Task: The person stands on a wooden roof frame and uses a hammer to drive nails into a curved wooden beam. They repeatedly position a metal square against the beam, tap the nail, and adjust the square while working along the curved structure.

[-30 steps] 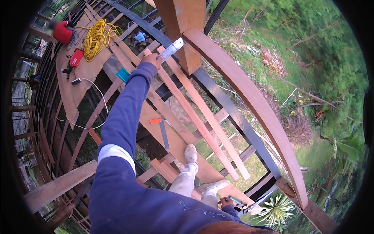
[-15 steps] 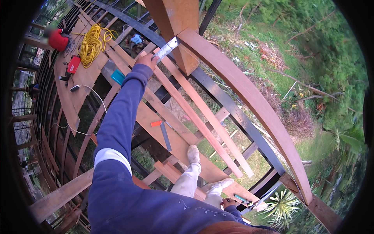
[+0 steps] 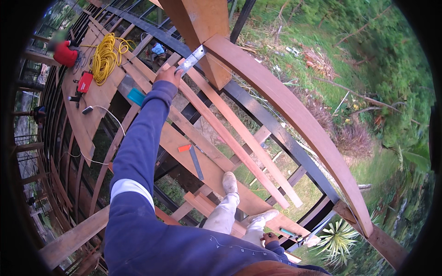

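Note:
My left arm reaches far forward, and my left hand (image 3: 168, 75) is closed on one end of a flat metal ruler (image 3: 192, 60). The ruler's far end, with a small hole in it, lies at the end of a long wooden beam (image 3: 294, 103), where the beam meets a thick wooden post (image 3: 208, 23). Low down beside my leg, my right hand (image 3: 270, 238) is curled round something dark and small that I cannot make out.
An orange-handled try square (image 3: 196, 161) lies on the plank by my shoe. Gaps open between planks and dark steel joists (image 3: 276, 133). A coiled yellow cable (image 3: 106, 60), a red machine (image 3: 85, 82) and a person in red (image 3: 65, 54) are far left. Vegetation lies below right.
The whole view has shifted slightly. My left hand keeps its grip on the ruler at the beam's end, and my right hand stays low by my leg.

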